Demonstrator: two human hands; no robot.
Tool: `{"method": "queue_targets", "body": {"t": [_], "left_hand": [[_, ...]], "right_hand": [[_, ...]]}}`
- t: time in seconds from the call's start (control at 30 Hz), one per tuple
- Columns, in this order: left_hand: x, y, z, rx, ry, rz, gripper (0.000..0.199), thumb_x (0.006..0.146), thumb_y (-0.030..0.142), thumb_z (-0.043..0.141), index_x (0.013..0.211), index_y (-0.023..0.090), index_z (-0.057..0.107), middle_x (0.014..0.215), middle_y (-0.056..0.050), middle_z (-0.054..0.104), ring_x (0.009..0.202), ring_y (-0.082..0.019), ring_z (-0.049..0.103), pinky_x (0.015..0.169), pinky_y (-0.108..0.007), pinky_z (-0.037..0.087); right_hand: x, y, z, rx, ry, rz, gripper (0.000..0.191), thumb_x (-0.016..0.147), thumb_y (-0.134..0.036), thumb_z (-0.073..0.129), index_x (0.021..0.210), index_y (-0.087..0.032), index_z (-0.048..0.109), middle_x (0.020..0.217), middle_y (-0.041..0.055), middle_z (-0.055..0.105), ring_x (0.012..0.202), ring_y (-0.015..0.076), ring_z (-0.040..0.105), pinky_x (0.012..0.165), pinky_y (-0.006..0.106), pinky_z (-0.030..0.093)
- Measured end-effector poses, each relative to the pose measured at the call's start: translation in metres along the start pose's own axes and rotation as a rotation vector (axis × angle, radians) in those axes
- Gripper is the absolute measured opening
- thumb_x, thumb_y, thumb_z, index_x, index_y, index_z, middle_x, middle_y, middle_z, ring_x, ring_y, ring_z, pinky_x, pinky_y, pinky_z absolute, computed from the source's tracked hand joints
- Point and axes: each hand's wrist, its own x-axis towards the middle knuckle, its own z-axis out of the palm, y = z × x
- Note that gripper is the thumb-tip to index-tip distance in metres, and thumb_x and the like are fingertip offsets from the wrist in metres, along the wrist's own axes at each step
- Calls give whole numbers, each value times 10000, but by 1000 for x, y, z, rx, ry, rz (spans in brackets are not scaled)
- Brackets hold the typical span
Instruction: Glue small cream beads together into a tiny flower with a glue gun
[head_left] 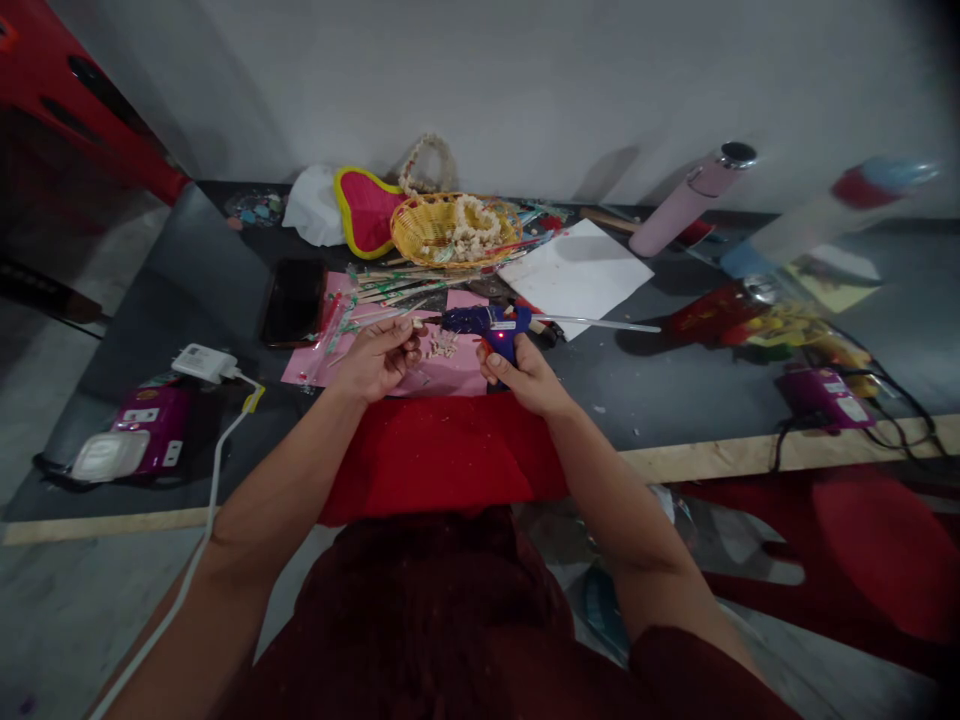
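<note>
My right hand (523, 372) is wrapped round the handle of a blue glue gun (480, 320), whose small red light is lit. A long clear glue stick (600, 323) sticks out of its back end toward the right. The gun's nozzle points left, close to the fingertips of my left hand (382, 355). Between that thumb and forefinger I pinch a small pale wooden piece (417, 323); its exact shape is too small to tell. Below the gun, several similar small pieces (442, 345) lie loose on a pink sheet (469, 375).
A yellow woven basket (420, 235) holding a pale beaded-looking string stands behind, beside wrapped sticks (390, 285). A phone (295, 302) and a purple power socket (154, 430) are at left. White paper (581, 270), a pink bottle (686, 205) and a red can (709, 312) are at right.
</note>
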Motion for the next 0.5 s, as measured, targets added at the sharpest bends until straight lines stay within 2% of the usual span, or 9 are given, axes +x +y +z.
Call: {"method": "queue_targets", "body": {"t": [0.33,0.5], "left_hand": [[2,-1,-2,-5,15,23,77,688,147,711,677,111,643,722,-37,632,506,-29,472,475,-156,434],[2,0,0,-2,46,32,85,695,138,700,654,116,629,613,-10,571,500,-41,474,478,-164,425]], "right_hand": [[0,-2,1,-11,5,8,333,805,-471,594,985,-230,450,906,12,541,627,83,466,580,235,421],[0,0,-1,-46,0,29,329,804,-473,593,983,-231,459,913,17,546,645,90,466,584,237,429]]}}
